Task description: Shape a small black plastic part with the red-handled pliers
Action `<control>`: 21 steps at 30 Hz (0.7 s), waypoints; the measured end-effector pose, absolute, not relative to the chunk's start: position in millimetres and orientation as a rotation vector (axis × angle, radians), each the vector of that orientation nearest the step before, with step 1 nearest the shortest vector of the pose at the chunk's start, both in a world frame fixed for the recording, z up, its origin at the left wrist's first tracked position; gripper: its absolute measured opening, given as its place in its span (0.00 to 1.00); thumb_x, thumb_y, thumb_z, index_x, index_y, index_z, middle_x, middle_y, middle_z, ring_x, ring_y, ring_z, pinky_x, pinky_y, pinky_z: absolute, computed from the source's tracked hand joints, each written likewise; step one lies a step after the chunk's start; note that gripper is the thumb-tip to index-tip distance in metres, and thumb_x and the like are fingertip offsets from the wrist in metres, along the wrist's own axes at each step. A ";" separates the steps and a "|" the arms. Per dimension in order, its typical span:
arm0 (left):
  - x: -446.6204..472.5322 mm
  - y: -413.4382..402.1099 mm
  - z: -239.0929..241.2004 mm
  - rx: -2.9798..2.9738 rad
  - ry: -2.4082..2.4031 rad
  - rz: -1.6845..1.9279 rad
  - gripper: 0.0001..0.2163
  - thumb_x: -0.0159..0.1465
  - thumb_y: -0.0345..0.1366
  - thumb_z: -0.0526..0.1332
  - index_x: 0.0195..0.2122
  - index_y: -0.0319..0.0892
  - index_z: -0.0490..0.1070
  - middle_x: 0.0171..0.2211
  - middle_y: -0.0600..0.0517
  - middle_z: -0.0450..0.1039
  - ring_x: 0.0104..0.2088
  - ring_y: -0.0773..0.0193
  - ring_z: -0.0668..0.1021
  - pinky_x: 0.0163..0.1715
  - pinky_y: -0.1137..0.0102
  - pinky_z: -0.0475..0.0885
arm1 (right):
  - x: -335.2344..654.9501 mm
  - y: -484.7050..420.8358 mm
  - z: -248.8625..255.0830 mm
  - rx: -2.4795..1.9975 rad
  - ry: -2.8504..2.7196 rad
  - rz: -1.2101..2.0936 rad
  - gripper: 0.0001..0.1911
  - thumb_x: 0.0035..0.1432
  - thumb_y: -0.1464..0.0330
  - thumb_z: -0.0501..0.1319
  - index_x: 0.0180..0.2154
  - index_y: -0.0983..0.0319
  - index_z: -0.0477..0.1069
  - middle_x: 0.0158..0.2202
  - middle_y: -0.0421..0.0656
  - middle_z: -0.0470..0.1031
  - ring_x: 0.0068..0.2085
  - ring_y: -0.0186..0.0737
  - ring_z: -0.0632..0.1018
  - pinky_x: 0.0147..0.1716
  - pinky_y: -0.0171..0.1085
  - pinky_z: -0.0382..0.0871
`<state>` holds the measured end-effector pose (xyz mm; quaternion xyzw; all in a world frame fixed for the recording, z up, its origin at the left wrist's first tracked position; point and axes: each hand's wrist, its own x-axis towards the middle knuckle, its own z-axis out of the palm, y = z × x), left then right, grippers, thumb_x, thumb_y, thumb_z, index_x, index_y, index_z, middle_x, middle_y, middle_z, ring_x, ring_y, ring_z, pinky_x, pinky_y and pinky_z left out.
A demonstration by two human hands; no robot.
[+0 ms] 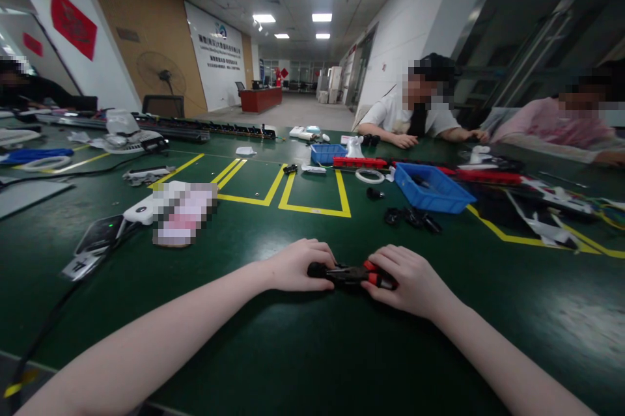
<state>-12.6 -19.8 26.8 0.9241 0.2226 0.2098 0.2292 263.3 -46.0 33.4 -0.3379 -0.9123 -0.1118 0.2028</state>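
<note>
My left hand point(300, 265) is closed round a small black part point(318, 270), most of it hidden by the fingers. Opposite it, my right hand point(413, 278) grips a pair of pliers point(352, 274) by its red and black handles. The dark jaws point left and meet the black part between my hands; I cannot make out whether they clamp it. Both hands are low over the green table point(293, 344). Beyond my right hand lie several small black parts point(415, 217).
A blue bin point(432, 198) stands back right, with a smaller blue bin point(328, 154) farther off. Yellow tape point(315, 211) marks the table. Left lie a phone point(185, 214), a black device point(100, 235) and a cable point(46, 325). Two people point(420, 110) sit across on the right.
</note>
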 end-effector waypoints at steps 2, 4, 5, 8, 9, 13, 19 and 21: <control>-12.8 -20.2 27.5 2.523 0.613 0.570 0.09 0.62 0.38 0.67 0.40 0.41 0.74 0.45 0.49 0.76 0.45 0.58 0.77 0.46 0.65 0.67 | 264.7 -45.4 33.7 -0.943 -2.548 -0.313 0.12 0.58 0.61 0.63 0.37 0.64 0.73 0.33 0.47 0.76 0.33 0.42 0.76 0.32 0.40 0.70; -12.8 -20.5 27.9 2.507 0.612 0.568 0.09 0.62 0.38 0.67 0.40 0.41 0.75 0.45 0.49 0.76 0.45 0.58 0.77 0.46 0.65 0.68 | 266.3 -43.9 34.1 -0.940 -2.552 -0.307 0.12 0.57 0.61 0.63 0.37 0.64 0.73 0.33 0.47 0.76 0.33 0.42 0.76 0.32 0.40 0.70; -12.7 -20.6 27.9 2.502 0.610 0.570 0.09 0.62 0.38 0.67 0.41 0.41 0.75 0.45 0.49 0.76 0.45 0.58 0.77 0.46 0.65 0.68 | 267.1 -42.9 34.1 -0.937 -2.554 -0.303 0.12 0.57 0.62 0.63 0.37 0.64 0.73 0.33 0.47 0.76 0.33 0.42 0.76 0.32 0.40 0.70; -12.4 -20.2 26.7 2.502 0.603 0.592 0.09 0.62 0.39 0.68 0.41 0.41 0.75 0.45 0.48 0.76 0.45 0.58 0.77 0.46 0.64 0.68 | 269.7 -39.4 33.2 -0.919 -2.571 -0.285 0.11 0.57 0.62 0.63 0.37 0.64 0.73 0.34 0.47 0.76 0.33 0.42 0.76 0.32 0.39 0.70; -12.2 -20.0 26.0 2.504 0.600 0.597 0.09 0.62 0.39 0.68 0.41 0.41 0.75 0.45 0.48 0.76 0.45 0.58 0.77 0.46 0.64 0.68 | 270.6 -38.5 32.5 -0.912 -2.577 -0.280 0.11 0.57 0.62 0.64 0.37 0.64 0.73 0.34 0.47 0.76 0.33 0.42 0.76 0.32 0.39 0.70; -11.7 -19.2 23.7 2.505 0.597 0.602 0.10 0.62 0.39 0.68 0.41 0.41 0.76 0.45 0.48 0.76 0.45 0.58 0.77 0.47 0.65 0.68 | 272.6 -37.3 29.4 -0.904 -2.588 -0.269 0.11 0.57 0.62 0.64 0.38 0.63 0.73 0.33 0.47 0.76 0.33 0.42 0.76 0.32 0.40 0.70; -11.7 -20.3 24.9 2.466 0.587 0.617 0.09 0.61 0.38 0.68 0.40 0.41 0.76 0.45 0.48 0.76 0.45 0.58 0.77 0.47 0.65 0.69 | 270.6 -39.8 29.7 -0.964 -2.533 -0.204 0.15 0.56 0.58 0.65 0.39 0.63 0.71 0.35 0.47 0.76 0.34 0.43 0.77 0.33 0.40 0.71; -11.6 -21.0 25.6 2.452 0.595 0.611 0.08 0.61 0.37 0.68 0.39 0.41 0.76 0.46 0.48 0.76 0.46 0.58 0.77 0.48 0.65 0.69 | 270.7 -40.3 30.5 -0.978 -2.498 -0.183 0.17 0.56 0.56 0.65 0.40 0.62 0.70 0.35 0.47 0.76 0.34 0.43 0.77 0.33 0.40 0.71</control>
